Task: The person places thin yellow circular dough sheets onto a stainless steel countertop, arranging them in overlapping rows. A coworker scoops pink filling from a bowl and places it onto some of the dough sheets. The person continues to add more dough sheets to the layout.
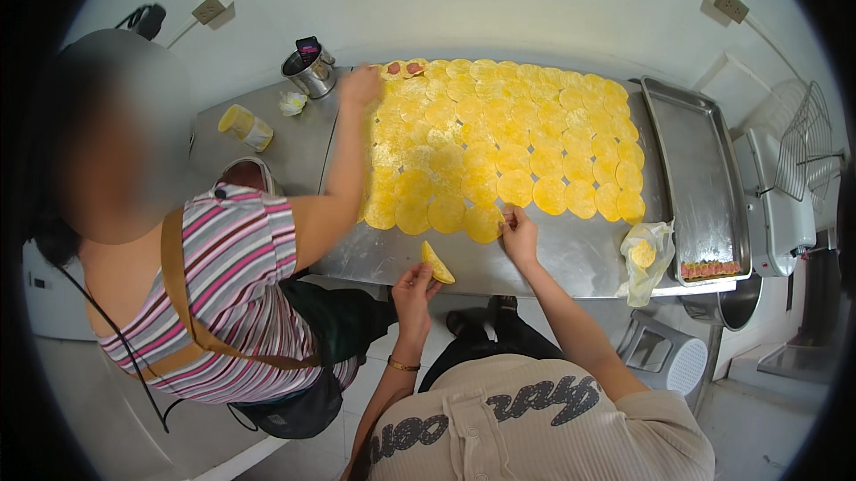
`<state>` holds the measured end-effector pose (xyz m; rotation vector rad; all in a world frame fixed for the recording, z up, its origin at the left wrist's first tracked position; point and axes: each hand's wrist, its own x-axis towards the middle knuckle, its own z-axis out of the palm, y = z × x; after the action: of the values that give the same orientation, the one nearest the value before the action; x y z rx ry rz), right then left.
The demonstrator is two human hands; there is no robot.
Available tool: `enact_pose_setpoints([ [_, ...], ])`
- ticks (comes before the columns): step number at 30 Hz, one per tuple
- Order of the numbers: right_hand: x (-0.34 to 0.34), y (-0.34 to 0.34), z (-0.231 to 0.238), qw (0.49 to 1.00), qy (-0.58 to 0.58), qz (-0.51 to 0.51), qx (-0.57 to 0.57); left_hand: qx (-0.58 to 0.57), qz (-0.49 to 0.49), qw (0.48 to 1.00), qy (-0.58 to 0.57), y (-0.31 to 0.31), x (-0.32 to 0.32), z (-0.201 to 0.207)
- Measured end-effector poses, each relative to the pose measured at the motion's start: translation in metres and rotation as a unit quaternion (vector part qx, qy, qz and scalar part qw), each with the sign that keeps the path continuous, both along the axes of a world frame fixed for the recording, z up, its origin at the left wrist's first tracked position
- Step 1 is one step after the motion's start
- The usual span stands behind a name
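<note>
Yellow corn tortillas lie in overlapping rows across the steel table. My left hand grips a small bent stack of tortillas just off the table's front edge. With its fingers pinched, my right hand holds the rim of a front-row tortilla that lies on the table. At the far left corner, the hand of a co-worker is beside tortillas that carry reddish filling.
A metal sheet tray on the right bears a row of filled pieces near its front. Closer in is an opened plastic bag with tortillas. To the left stand a steel canister and a yellow-stained tub. A stool sits below.
</note>
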<state>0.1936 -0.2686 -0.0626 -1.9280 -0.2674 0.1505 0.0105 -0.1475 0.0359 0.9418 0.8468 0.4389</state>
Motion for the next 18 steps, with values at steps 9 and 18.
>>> enact_pose_setpoints([
  [9,-0.009,0.002,0.038,0.969,-0.226,-0.036,-0.090,0.004,-0.021,1.000,-0.003,-0.008,0.000,0.002],
  [18,-0.068,0.003,0.107,0.965,0.022,0.223,0.133,-0.052,-0.055,0.996,-0.055,-0.011,0.018,-0.005],
])
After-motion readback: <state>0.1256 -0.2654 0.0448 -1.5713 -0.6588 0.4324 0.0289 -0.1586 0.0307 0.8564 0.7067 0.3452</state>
